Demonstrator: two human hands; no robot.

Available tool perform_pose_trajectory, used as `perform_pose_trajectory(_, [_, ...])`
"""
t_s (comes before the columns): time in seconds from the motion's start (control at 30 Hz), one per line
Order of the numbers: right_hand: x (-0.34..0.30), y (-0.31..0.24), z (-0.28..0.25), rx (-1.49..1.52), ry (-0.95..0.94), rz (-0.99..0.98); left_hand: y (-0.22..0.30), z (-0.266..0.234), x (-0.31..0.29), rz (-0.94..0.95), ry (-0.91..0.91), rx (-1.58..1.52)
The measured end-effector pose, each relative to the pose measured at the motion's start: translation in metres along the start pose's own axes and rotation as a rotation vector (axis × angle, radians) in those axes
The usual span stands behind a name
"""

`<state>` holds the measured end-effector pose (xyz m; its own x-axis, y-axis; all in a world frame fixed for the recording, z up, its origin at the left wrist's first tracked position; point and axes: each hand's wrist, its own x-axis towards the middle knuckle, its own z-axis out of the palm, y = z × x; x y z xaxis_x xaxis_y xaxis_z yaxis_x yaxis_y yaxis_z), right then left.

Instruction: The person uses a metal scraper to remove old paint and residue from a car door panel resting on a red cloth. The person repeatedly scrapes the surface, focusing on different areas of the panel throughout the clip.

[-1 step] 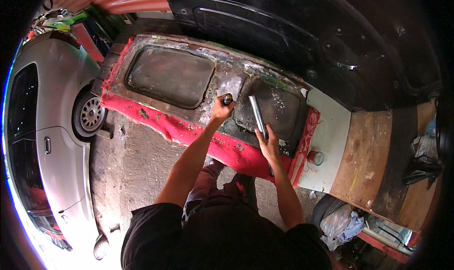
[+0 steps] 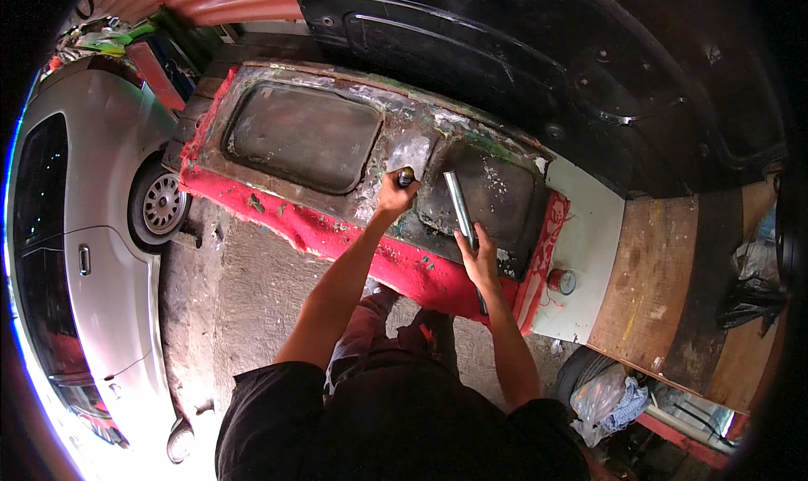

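The tube (image 2: 459,203) I hold looks like smooth, shiny metal; the panel (image 2: 410,147) before me seems dull, worn metal, rough, patchy and flaking; the cloth (image 2: 412,275) is matt and fuzzy, like felt; my shirt (image 2: 396,405) is matt cloth; the car (image 2: 109,195) is smooth and glossy; the floor (image 2: 252,287) looks rough, matt; the boards (image 2: 644,287) are scuffed wood; the bag (image 2: 599,397) is shiny, crinkled plastic.

Over my feed I can read no words, numbers or signs. The red can (image 2: 561,281) on the right shows too small for me to make out any print, as does the dark round object (image 2: 406,176) in the left hand (image 2: 396,196).
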<state>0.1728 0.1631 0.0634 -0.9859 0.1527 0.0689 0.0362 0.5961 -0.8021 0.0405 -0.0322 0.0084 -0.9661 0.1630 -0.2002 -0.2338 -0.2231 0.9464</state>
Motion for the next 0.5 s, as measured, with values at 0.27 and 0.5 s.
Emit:
perform_pose_trajectory(0.27, [0.019,0.012,0.011,-0.051,0.020,-0.046,-0.004,0.013,0.006,0.006,-0.107,0.111])
perform_pose_trajectory(0.5, [0.038,-0.008,0.016,0.049,0.076,-0.089,-0.012,0.006,0.009,-0.032,-0.192,0.180])
